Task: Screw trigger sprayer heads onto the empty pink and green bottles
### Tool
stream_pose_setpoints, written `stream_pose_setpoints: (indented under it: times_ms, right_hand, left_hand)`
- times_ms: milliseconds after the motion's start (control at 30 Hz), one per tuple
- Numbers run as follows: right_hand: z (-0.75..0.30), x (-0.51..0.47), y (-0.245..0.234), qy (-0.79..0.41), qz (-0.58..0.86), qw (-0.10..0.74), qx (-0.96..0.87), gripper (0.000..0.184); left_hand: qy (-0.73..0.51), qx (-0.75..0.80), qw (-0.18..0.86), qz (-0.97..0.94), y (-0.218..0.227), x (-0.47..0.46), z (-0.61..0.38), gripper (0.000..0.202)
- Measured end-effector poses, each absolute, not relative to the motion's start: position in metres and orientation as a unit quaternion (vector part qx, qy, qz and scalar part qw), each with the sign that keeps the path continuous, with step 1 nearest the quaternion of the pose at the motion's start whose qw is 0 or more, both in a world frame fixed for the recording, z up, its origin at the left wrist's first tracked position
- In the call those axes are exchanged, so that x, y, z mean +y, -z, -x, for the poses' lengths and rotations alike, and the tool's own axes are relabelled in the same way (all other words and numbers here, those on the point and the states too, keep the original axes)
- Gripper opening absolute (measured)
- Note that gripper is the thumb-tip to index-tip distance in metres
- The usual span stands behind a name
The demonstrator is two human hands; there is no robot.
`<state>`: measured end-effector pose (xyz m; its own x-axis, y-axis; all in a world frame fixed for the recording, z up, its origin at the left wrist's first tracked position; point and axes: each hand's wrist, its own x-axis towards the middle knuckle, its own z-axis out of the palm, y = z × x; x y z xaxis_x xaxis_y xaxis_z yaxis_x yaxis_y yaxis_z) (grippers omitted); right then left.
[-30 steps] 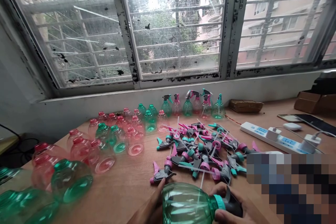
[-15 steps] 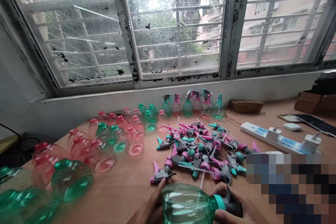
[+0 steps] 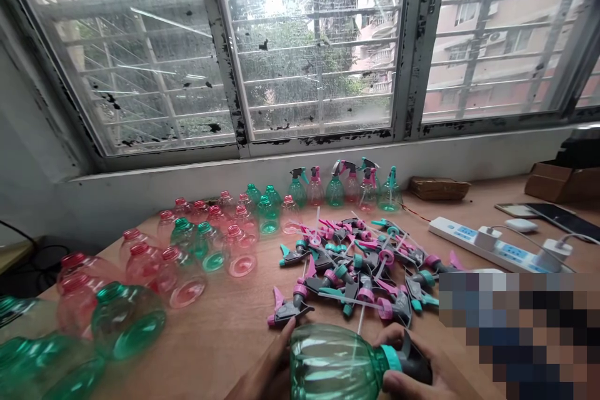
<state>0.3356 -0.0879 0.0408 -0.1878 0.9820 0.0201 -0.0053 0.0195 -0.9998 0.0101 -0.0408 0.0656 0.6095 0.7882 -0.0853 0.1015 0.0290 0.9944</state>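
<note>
At the bottom edge I hold a green plastic bottle (image 3: 328, 362) lying on its side. My left hand (image 3: 272, 369) grips its round body from the left. My right hand (image 3: 412, 369) is wrapped round the grey spray head (image 3: 410, 362) with a teal collar fitted at the bottle's neck. Just beyond lies a heap of loose pink, teal and grey spray heads (image 3: 360, 262) with white dip tubes.
Several open pink and green bottles (image 3: 206, 244) stand on the wooden table (image 3: 234, 319) to the left. Finished spray bottles (image 3: 347, 187) line the window wall. A white power strip (image 3: 497, 244), phones and cardboard boxes (image 3: 557, 181) lie at right. A blurred patch covers the lower right.
</note>
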Motion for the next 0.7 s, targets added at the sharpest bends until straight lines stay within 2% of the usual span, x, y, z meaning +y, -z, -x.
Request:
stream_pose_setpoints:
  times_ms: [233,467,700]
  right_hand:
    - [-0.335,-0.088,-0.043,-0.549,0.448,0.453,-0.541,0.069]
    - [-0.335,-0.089,-0.044,-0.529,0.449,0.462,-0.553,0.062]
    - [-0.337,-0.087,-0.038,-0.524,0.447,0.467,-0.555,0.062]
  left_hand:
    - [-0.276,0.361,0.621,-0.639,-0.07,-0.029,-0.016,0.067]
    - [-0.276,0.358,0.627,-0.634,-0.075,-0.033,-0.02,0.071]
    - [-0.298,0.351,0.61,-0.645,-0.082,-0.055,-0.001,0.057]
